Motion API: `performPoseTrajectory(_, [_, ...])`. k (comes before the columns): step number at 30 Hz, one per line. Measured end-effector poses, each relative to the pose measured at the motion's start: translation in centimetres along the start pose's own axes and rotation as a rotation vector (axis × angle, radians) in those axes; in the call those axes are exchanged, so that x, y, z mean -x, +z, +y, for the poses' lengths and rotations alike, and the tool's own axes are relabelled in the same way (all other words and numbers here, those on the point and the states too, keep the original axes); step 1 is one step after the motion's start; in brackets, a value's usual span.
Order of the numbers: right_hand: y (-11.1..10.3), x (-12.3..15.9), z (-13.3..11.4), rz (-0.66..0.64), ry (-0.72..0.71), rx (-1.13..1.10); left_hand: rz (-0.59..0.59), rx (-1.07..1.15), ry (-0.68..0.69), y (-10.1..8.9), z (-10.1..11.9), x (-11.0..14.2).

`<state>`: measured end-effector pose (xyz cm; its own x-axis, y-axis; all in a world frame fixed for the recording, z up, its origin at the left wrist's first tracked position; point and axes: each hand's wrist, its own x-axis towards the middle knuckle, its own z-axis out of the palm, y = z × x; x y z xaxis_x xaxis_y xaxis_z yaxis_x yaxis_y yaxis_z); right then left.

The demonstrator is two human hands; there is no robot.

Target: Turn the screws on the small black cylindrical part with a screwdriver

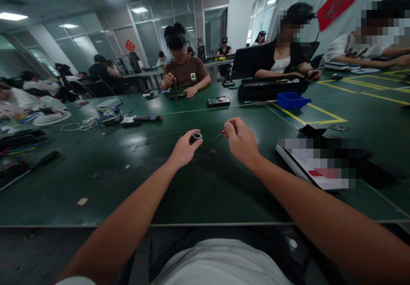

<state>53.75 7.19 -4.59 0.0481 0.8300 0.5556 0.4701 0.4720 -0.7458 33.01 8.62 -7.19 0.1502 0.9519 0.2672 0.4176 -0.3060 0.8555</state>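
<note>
My left hand (184,149) is wrapped round a dark cylindrical part (196,136) whose open, pale-rimmed end faces up. Pinched in the fingers of my right hand (241,139) is a screwdriver (222,133) with a red handle and a thin shaft. Its tip points left and down, apart from the cylinder. A small round dark piece (212,152) lies on the green tabletop (192,191) between and just below my hands. The inside of the cylinder is too dark to make out.
Ahead lie a hard drive (218,101) and a blue bin (293,100). A white booklet-like item (312,169) is by my right forearm. Cables (86,122) and a black-and-red tool (147,118) lie leftward. A co-worker (185,71) sits opposite.
</note>
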Motion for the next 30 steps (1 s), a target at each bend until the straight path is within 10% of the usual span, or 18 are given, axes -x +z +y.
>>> performPoseTrajectory(20, [-0.2,0.2,-0.7,0.033,-0.016,-0.064,-0.279,-0.804,0.19,2.9,0.7,0.7])
performPoseTrajectory(30, [-0.4,0.1,-0.5,0.025,-0.036,-0.077,-0.17,-0.533,0.074,1.6,0.2,0.1])
